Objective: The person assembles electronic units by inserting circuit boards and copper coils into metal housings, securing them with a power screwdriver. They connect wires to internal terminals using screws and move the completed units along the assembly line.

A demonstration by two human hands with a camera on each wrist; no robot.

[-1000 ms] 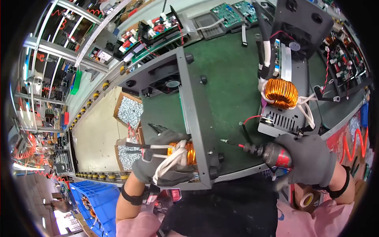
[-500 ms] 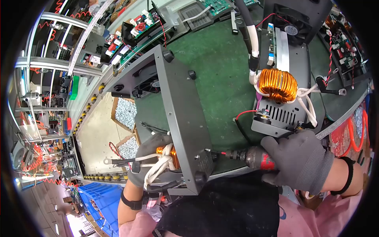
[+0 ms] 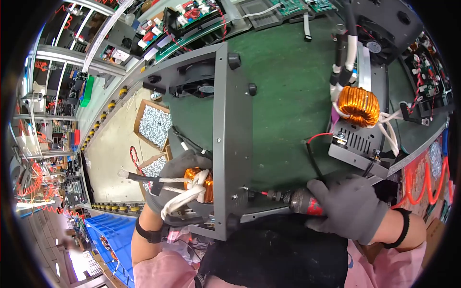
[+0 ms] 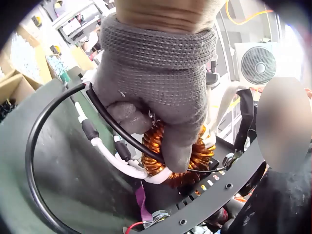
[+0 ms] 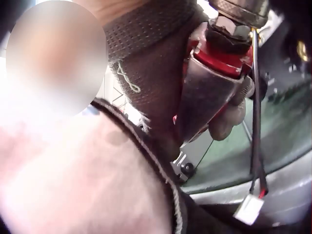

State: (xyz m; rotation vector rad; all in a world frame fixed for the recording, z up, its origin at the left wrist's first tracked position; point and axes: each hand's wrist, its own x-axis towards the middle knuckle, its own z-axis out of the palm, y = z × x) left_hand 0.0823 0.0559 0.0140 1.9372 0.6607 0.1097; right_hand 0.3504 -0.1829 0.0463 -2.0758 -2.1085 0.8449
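Observation:
A grey metal chassis stands on the green worktop, its side panel facing right in the head view. My gloved left hand grips a copper-wound toroid coil inside it, fingers curled over the windings. White leads from the coil hang in front of that hand. My gloved right hand holds a power screwdriver with a black and red body. The screwdriver's bit points left, its tip right at a screw low on the panel. In the right wrist view, fingers wrap the red and silver screwdriver body.
A second chassis with its own copper coil stands at the right. Boxes of screws sit on the left, by the roller conveyor. Circuit assemblies line the back. A blue crate is at lower left.
The screwdriver has moved left, from apart to right at the panel's lower screw. The chassis tilted, then came back more upright. My left hand keeps its grip on the coil.

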